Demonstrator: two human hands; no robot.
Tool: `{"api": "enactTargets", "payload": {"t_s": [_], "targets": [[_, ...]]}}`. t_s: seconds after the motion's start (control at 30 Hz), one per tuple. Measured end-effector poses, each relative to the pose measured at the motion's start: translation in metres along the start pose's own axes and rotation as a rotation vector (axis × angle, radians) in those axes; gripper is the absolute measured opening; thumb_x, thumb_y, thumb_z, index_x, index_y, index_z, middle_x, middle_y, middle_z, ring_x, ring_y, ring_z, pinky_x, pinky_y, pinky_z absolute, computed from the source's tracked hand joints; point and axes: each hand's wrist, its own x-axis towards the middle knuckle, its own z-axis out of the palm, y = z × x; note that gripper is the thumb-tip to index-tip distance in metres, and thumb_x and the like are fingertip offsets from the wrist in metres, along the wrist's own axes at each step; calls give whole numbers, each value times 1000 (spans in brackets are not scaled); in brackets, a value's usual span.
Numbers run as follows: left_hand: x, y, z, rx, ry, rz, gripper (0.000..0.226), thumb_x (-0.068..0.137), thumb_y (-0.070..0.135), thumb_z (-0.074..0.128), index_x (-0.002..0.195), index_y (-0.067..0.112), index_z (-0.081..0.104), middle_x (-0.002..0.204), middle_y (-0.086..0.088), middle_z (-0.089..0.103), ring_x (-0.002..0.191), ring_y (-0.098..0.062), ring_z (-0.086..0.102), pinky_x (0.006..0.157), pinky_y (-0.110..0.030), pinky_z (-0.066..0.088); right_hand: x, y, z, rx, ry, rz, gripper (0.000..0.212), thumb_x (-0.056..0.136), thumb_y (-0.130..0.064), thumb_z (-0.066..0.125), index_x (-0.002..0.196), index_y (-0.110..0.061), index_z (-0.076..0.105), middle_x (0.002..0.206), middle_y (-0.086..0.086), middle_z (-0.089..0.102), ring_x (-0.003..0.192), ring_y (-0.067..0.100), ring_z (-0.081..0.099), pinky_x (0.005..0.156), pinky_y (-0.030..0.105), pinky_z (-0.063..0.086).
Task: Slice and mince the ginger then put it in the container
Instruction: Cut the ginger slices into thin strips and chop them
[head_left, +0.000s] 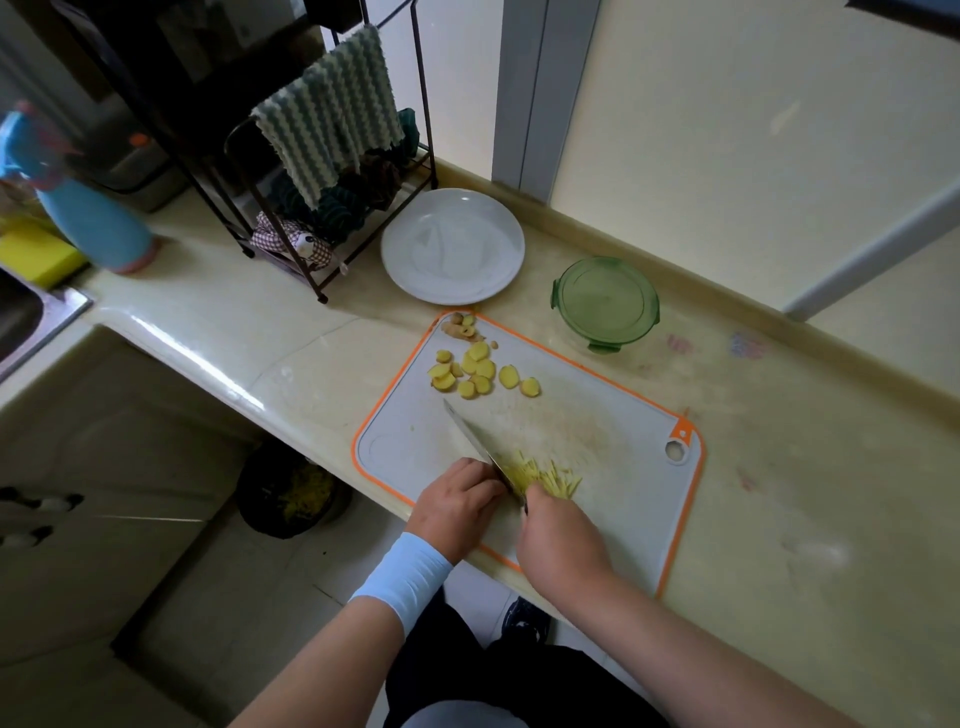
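Two forearms reach in from below, the left with a pale blue wristband (402, 577), and both hands meet at the near edge of the cutting board (597, 467). Right hand (558, 535) is wrapped round the handle of the knife (470, 434), whose blade runs away across the board toward its far left; left hand (457, 499) sits with bent fingers tight against the blade's left side, and I cannot tell whether they pinch anything or only rest there. Ginger strips (550, 475) lie in a loose heap just right of the blade, at the board's near side, not yet minced. Those left fingers are so close to the steel that a hurried rock of the knife could nick them, and the heap is near enough to the board's front edge that a sweep could flick strips to the floor. Round ginger slices (478, 371) wait uncut at the board's far left, with brown trimmings (460, 327) at its far corner. Beyond the board's far edge stands the green container (605, 304), lid on, so it needs opening first
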Motion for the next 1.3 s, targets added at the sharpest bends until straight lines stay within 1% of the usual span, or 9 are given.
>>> {"api": "enactTargets", "payload": {"t_s": [0.07,0.17,0.27,0.5,0.6,0.7,0.8,0.97,1.3], "targets": [[1,1,0,0,2,4,13,93,10,61,87,10,72,89,-4,63,79,-23,57,70,-28,49,7,-6,-1,-8,8,-5,6,94,-17,47,95,-19,42,98,8,65,94,30,64,66,35,43],[2,4,0,-3,27,-24,14,91,11,61,84,12,73,87,-2,64,81,-17,55,71,-21,47,11,-10,-1,1,30,5,4,94,-15,44,97,-18,45,98,8,65,94,29,64,70,36,48],[0,5,-1,4,29,-49,14,90,15,61,86,14,74,87,1,65,81,-16,57,72,-19,46,9,-9,-3,25,24,4,6,94,-14,44,93,-19,41,98,9,65,94,31,63,67,35,44],[-1,3,1,-2,34,-88,11,90,16,64,84,13,73,84,0,65,78,-18,59,67,-26,51,-21,9,-9,30,26,26,8,97,-19,42,91,-22,37,93,7,64,90,29,63,60,32,35],[0,0,0,-9,23,-76,8,88,15,67,84,13,74,85,0,65,79,-18,60,68,-25,52,-24,15,-5,33,7,50,10,96,-17,39,89,-22,35,89,6,62,85,30,61,59,33,35],[1,1,0,-12,19,-67,5,86,13,70,83,14,74,85,1,66,79,-17,59,70,-24,50,-17,10,-1,18,-4,50,9,95,-13,41,92,-21,37,94,7,64,88,29,62,61,32,35],[2,0,-2,4,18,-39,9,87,14,67,81,13,74,84,0,65,77,-18,59,68,-24,50,-8,-2,-2,6,-8,16,6,96,-16,46,95,-19,41,99,7,64,94,29,62,63,32,34],[6,-2,-9,24,-40,19,18,91,21,59,85,15,75,87,1,67,79,-16,60,70,-21,48,3,-11,-5,4,-3,10,7,95,-15,46,94,-20,41,98,7,66,92,29,64,64,32,38],[5,-4,-8,20,-45,-2,15,90,20,62,83,14,75,84,0,66,78,-18,60,67,-25,52,-32,16,-6,-4,15,44,13,92,-11,39,90,-23,37,87,5,62,83,29,62,59,33,36]]}}
